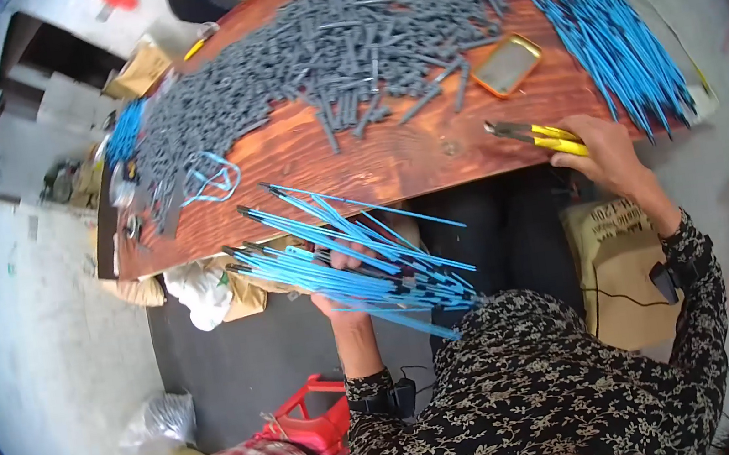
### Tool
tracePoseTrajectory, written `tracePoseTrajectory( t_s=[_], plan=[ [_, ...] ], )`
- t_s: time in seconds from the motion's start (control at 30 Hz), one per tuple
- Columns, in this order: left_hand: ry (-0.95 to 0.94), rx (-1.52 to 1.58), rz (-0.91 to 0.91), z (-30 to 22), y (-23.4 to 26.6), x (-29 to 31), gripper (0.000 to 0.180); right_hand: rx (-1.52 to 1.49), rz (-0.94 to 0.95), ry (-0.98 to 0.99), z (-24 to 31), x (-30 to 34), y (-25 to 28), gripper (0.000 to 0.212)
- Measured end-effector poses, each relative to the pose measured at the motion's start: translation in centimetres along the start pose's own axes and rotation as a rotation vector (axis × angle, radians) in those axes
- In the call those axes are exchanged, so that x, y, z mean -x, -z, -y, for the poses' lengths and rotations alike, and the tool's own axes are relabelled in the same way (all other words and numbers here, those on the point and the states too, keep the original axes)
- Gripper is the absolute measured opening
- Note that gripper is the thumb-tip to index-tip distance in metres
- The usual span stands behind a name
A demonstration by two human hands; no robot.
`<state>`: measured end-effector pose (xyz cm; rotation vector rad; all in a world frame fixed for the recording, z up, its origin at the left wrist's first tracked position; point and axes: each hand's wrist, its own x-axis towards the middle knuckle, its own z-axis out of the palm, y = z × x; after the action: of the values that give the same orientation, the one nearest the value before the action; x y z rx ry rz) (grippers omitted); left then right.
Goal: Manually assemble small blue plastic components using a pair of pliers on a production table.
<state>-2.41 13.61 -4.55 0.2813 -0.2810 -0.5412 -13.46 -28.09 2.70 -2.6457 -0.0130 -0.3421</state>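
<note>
My left hand [339, 303] is closed around a loose bundle of thin blue sticks with black ends [345, 287], held in front of my body below the table edge. The sticks fan out at both ends and hide part of the fingers. My right hand [605, 154] grips yellow-handled pliers [558, 139] over the right front of the table, their metal jaws pointing left. Farther back lies a large heap of short grey pieces [349, 41]. Beyond my right hand, a big pile of similar blue sticks [612, 47] rests at the table's right end.
The reddish wooden table [392, 155] carries a shallow orange-rimmed tin [507, 66] and a blue cord loop [215, 178]. More blue sticks [126, 130] are at its far left. Below stand a red stool [310, 409], a white bag [198, 295] and a brown sack [621, 286].
</note>
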Motion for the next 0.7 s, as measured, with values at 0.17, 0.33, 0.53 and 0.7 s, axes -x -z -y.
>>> tracePoseTrajectory(
  t_s=[0.17,0.33,0.53,0.7],
  plan=[
    [-0.3,0.188,-0.073,-4.9,1.2,-0.4,0.033,0.308,-0.088,0.119,-2.7,-1.9,-2.2,0.045],
    [-0.618,0.013,-0.38,-9.2,-0.3,-2.1,0.025,0.332,-0.14,0.161,-1.1,-3.0,-2.5,0.052],
    [-0.514,0.035,-0.032,-5.3,0.5,-3.7,0.023,-0.406,0.088,0.087,8.1,-8.3,-1.7,0.071],
    [-0.213,0.02,0.368,-1.1,-3.3,-7.4,0.034,-0.47,0.169,0.334,12.9,-14.0,-5.7,0.095]
  ],
)
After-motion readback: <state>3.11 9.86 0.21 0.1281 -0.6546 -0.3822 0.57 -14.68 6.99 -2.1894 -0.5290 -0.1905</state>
